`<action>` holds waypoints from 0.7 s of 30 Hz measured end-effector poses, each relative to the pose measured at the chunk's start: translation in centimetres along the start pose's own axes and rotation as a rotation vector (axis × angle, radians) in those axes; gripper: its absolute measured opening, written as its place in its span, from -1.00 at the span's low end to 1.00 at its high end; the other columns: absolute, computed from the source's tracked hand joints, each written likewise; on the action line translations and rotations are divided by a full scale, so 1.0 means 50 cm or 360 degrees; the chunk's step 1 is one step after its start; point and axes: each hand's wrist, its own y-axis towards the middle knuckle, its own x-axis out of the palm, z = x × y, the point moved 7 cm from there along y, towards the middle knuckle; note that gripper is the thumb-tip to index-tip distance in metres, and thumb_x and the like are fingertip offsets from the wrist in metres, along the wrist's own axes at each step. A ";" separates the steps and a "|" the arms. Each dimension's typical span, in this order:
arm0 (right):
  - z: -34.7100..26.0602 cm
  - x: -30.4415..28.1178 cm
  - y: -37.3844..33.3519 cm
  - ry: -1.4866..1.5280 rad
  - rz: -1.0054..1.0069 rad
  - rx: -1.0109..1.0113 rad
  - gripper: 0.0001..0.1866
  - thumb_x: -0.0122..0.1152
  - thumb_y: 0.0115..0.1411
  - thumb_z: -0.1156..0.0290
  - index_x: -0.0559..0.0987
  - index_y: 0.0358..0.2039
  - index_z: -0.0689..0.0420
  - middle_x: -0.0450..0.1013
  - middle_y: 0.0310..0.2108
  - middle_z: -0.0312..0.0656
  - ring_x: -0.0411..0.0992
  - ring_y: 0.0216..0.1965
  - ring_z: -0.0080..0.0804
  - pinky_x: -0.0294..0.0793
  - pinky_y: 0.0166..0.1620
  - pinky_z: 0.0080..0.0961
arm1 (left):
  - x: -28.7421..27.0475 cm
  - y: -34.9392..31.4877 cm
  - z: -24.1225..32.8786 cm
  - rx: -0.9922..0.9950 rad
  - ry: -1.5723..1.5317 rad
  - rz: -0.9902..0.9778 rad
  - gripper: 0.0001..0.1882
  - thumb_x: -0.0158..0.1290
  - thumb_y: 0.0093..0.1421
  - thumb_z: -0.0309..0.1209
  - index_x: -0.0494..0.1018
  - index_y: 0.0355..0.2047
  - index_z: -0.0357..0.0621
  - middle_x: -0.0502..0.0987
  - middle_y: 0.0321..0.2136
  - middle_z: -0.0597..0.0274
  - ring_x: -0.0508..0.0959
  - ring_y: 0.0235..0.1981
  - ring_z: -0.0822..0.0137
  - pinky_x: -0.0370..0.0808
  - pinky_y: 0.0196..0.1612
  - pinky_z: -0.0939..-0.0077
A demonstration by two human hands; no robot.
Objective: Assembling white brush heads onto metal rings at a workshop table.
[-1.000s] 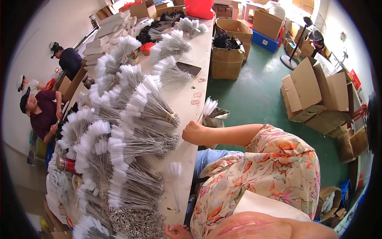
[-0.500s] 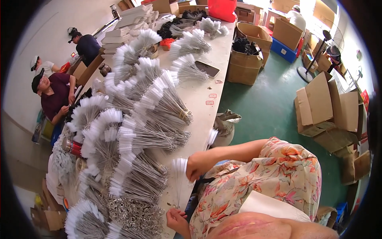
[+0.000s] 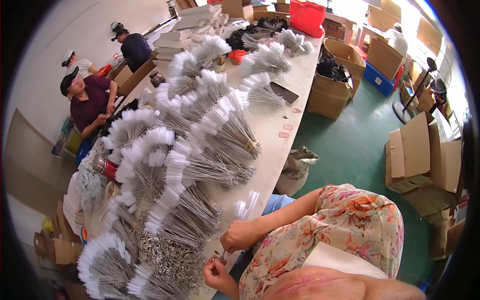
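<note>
My right hand (image 3: 239,236) is closed with fingertips pointing down at the table's near edge, close above my left hand (image 3: 219,275). The left hand's fingers are pinched. A small thin piece shows between the two hands, too small to name. White-tipped thin brushes (image 3: 247,205) lie beyond my right wrist; their stems are partly hidden by my hand. Close to the left sit bundles of white-tipped wire brushes (image 3: 187,212) and a heap of looped metal wire ends (image 3: 167,257). More brush bundles (image 3: 232,125) cover the table further off.
The long pale table (image 3: 272,162) carries a dark phone (image 3: 285,93), a red flask (image 3: 105,166) and a red bag (image 3: 306,19). Three people sit along its far left side. Cardboard boxes (image 3: 327,95) and a standing fan (image 3: 417,90) stand on the green floor at right.
The view has shifted, so the table appears further right. My right hand has come down closer to my left hand. The brushes beside it show differently, now beyond the wrist.
</note>
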 end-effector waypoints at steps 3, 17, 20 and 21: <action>-0.003 -0.009 0.012 0.0162 0.0035 0.0011 -0.84 0.16 -0.02 0.25 0.56 -0.51 0.06 0.45 -0.49 -0.23 0.43 -0.43 -0.20 0.39 -0.40 -0.30 | -0.021 0.028 0.025 -0.0194 -0.0451 0.0074 -0.94 -0.03 0.11 -0.59 0.38 -0.41 -0.37 0.46 -0.30 0.02 0.53 -0.50 0.34 0.55 -0.48 0.59; -0.024 -0.053 0.041 0.1189 -0.0040 0.0114 -0.85 0.15 0.08 0.38 0.55 -0.40 0.21 0.45 -0.57 -0.25 0.37 -0.67 -0.57 0.34 -0.57 -0.60 | -0.050 0.099 0.176 0.0405 -0.0208 -0.0502 -0.80 -0.06 -0.02 -0.72 0.44 -0.34 -0.37 0.46 -0.25 -0.01 0.53 -0.43 0.36 0.54 -0.38 0.57; -0.025 -0.036 0.040 0.1233 -0.0212 0.0173 -0.82 0.12 0.14 0.39 0.52 -0.32 0.24 0.46 -0.44 -0.26 0.36 -0.61 -0.61 0.36 -0.53 -0.65 | -0.054 0.097 0.177 0.0468 -0.0258 -0.0482 -0.72 -0.06 -0.04 -0.76 0.44 -0.27 -0.37 0.46 -0.27 0.01 0.56 -0.39 0.30 0.53 -0.33 0.55; -0.026 -0.036 0.040 0.1280 -0.0220 0.0196 -0.81 0.12 0.14 0.39 0.52 -0.31 0.25 0.46 -0.44 -0.25 0.36 -0.61 -0.61 0.36 -0.53 -0.65 | -0.055 0.094 0.183 0.0482 -0.0348 -0.0474 -0.69 -0.06 -0.05 -0.78 0.43 -0.24 -0.38 0.47 -0.28 0.02 0.57 -0.37 0.27 0.53 -0.31 0.54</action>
